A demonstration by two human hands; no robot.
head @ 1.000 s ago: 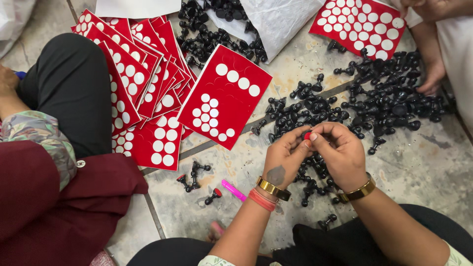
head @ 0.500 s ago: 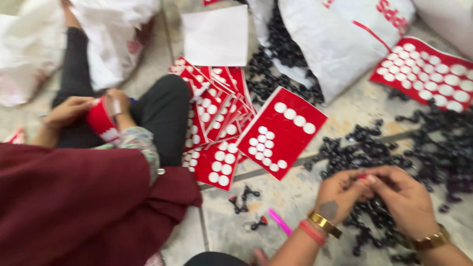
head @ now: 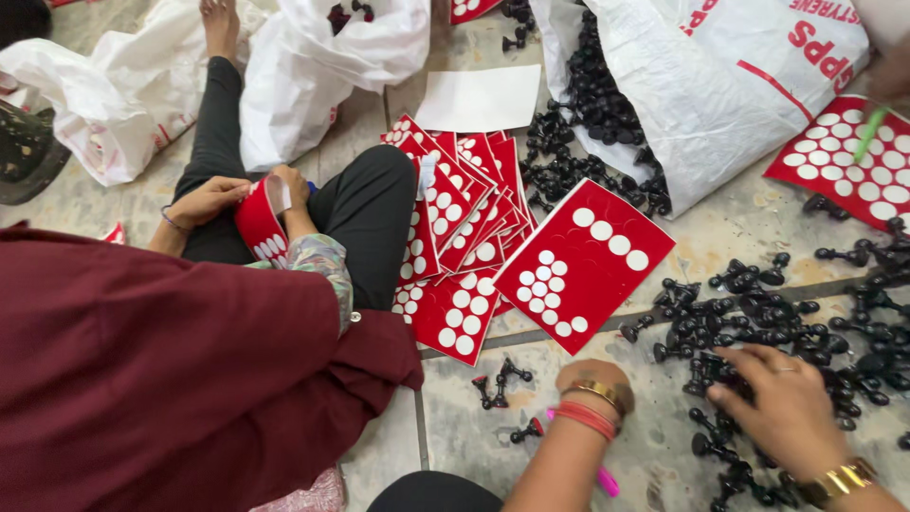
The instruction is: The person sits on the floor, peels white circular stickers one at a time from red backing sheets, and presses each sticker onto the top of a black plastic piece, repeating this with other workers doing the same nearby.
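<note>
two hands among black pegs and red sticker sheets

many things crowd the tiled floor (head: 739, 228). largest is a co-worker in a dark red garment (head: 161, 379) filling the 8 o'clock part of the view, seated with black-clad legs stretched toward 12 o'clock; that person's hands (head: 237, 194) hold a curled red sticker sheet (head: 261, 228). at 1 o'clock lies a big white sack (head: 720, 85) with red print, its mouth spilling black pegs (head: 597, 104). two more white bags (head: 284, 66) sit at 11 o'clock. at the centre is a fanned stack of red sheets (head: 464, 209) with white round stickers, and one single red sheet (head: 580, 264) lies just beside it toward 3 o'clock. another red sheet (head: 844, 161) lies at 2 o'clock, with a green pen (head: 870, 133) on it. a blank white sheet (head: 479, 98) rests at 12 o'clock above the stack.

the pile of small black pegs (head: 787, 313) spreads from 3 to 4 o'clock. the right hand (head: 773, 408), wearing a ring and a gold watch, rests palm down on this pile, fingers spread loosely and touching the pegs; whether it pinches one cannot be told. the left hand (head: 592, 379), with gold and red bangles, is curled under at 5 o'clock, so its fingers are hidden and their state cannot be told. a few loose pegs (head: 498, 384) lie just beside it toward 9 o'clock, and a pink pen (head: 607, 482) shows beneath the left forearm.
</note>
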